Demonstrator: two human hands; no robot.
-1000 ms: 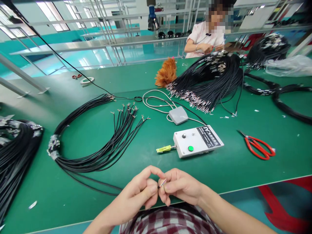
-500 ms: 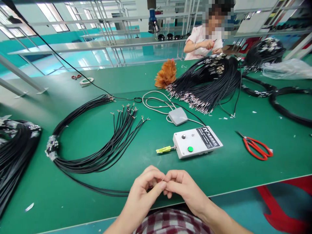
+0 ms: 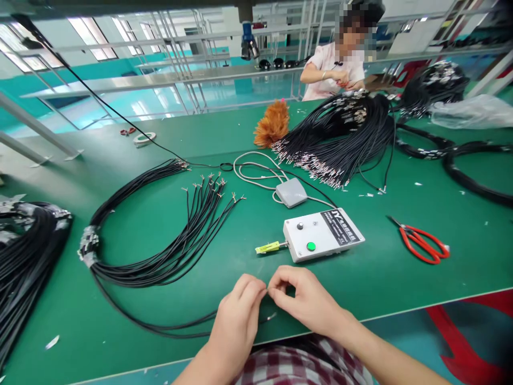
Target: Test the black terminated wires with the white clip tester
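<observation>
My left hand (image 3: 239, 310) is closed, its fingertips pinched just above the table's front edge. Two black cables (image 3: 172, 327) run from the left into it; one cable's stripped end (image 3: 271, 317) pokes out below the fingers. Thumb and forefinger of my right hand (image 3: 306, 293) are pinched together, meeting the left fingertips. Whatever lies between those tips is too small to make out. Those cables come from a taped coil (image 3: 132, 275) with fanned, stripped ends. Beyond my hands lies a white control box (image 3: 316, 235) with a green button and a yellow-green clip (image 3: 267, 247).
Red-handled scissors (image 3: 425, 243) lie at right. A grey pedal-like block (image 3: 291, 192) with its cord sits behind the box. Farther back are an orange fluffy duster (image 3: 272, 124) and a large cable bundle (image 3: 340, 133). Another bundle (image 3: 28, 262) is at left. Across the table a person (image 3: 334, 69) works.
My hands have drawn slightly apart, with only the fingertips meeting now. My left hand has turned over more, and a cable end shows below it. The view has shifted slightly.
</observation>
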